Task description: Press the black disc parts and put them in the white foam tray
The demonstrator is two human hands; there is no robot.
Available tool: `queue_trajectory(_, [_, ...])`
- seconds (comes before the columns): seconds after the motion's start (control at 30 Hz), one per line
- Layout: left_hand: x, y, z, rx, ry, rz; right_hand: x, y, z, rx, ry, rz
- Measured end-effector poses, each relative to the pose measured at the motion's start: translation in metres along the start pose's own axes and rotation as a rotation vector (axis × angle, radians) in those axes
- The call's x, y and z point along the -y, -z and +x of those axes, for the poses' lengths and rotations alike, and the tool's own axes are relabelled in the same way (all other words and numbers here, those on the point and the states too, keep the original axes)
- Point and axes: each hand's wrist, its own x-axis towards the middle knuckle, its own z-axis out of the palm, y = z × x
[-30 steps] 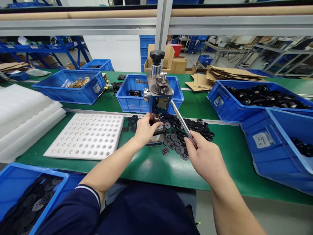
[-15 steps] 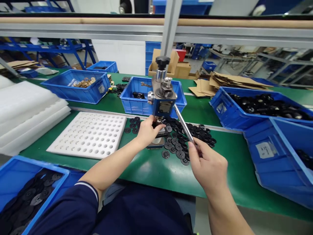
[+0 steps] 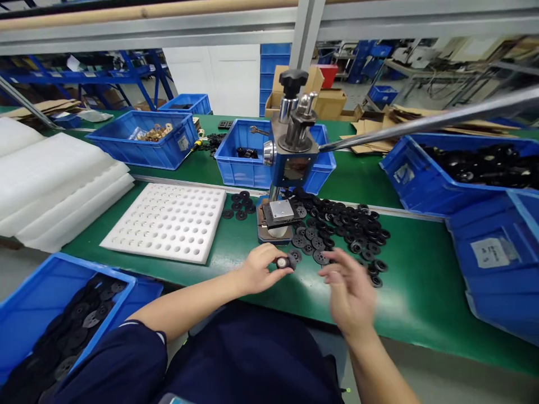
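Presently, a small dark round part (image 3: 283, 262) with a pale centre is pinched between the thumb and fingers of the left hand (image 3: 261, 269), just in front of the press. The right hand (image 3: 351, 294) is observed open and slightly blurred, its fingers parted and loosely bent; it is held near the front of a pile of black discs (image 3: 337, 217), and whether any disc is touched by it cannot be determined.

On the press (image 3: 295, 168), the lever (image 3: 446, 117) is angled upward to the right, apart from both hands. A flat metal block (image 3: 281, 210) is seated on a dark fixture at the base. Left of the base, a smaller group of discs (image 3: 241, 215) is laid out on the green desk (image 3: 416, 303). Beside it, a white foam tray (image 3: 202, 249) is noted, with pale pieces seated in its left-hand holes. Farther left, white foam sheets (image 3: 54, 174) are stacked.

Behind the press, a wrench (image 3: 259, 131) is seen in a blue bin (image 3: 242, 172). Brass-coloured parts (image 3: 156, 133) are contained in the left rear bin (image 3: 137, 152).
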Motion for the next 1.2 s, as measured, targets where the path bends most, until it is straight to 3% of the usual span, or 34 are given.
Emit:
queue_trajectory(0.07, [0.009, -0.012, -0.02, 0.058, 0.076, -0.03, -0.021, -0.024, -0.022, 0.201, -0.128, 0.068])
queue_trajectory(0.13, [0.022, -0.025, -0.037, 0.113, 0.207, -0.045, -0.034, -0.045, -0.041, 0.314, -0.196, 0.124])
queue_trajectory(0.27, [0.045, -0.041, -0.061, 0.216, 0.309, -0.066, -0.037, -0.065, -0.059, 0.248, -0.199, 0.073])
queue_trajectory(0.53, [0.056, -0.046, -0.067, 0.208, 0.172, 0.008, -0.027, -0.061, -0.051, 0.211, -0.192, 0.07])
queue_trajectory(0.83, [0.048, -0.039, -0.063, 0.158, 0.217, -0.11, -0.023, -0.06, -0.048, 0.209, -0.188, 0.075])
queue_trajectory(1.2, [0.047, -0.039, -0.064, 0.252, 0.307, -0.103, -0.02, -0.06, -0.046, 0.238, -0.171, 0.041])
